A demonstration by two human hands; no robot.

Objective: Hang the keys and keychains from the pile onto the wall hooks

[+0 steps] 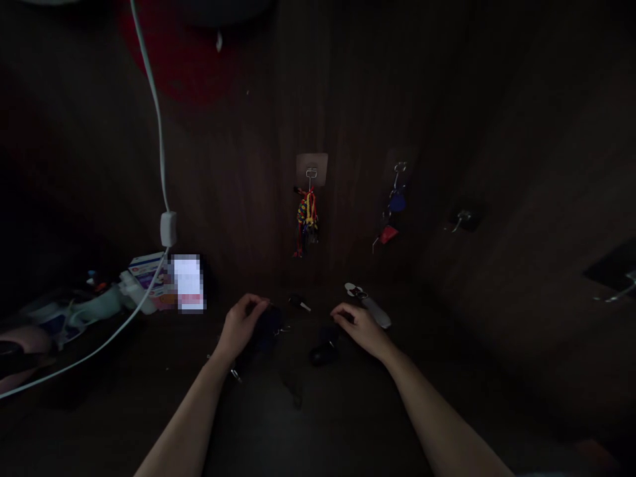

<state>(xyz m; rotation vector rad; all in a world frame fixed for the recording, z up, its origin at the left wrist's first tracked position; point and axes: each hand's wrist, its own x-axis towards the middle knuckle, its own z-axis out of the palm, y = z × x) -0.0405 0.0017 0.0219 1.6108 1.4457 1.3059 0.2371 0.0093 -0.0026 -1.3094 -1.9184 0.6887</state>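
Note:
The scene is very dim. My left hand has its thumb and fingers drawn together beside a dark blue item with small metal clasps. What its fingertips grip is lost in the dark. Curled into a loose pinch, my right hand is near a grey key pouch with a pale round tag; anything between its fingertips is too dark to make out. Between the hands lies a black-headed key. A dark rounded object with a shiny spot lies nearer to me.
Wall hooks carry a colourful braided cord bunch and a keyring with blue and red tags. A bare hook is farther right. At left are a white cable, its switch, boxes and a bright blurred panel.

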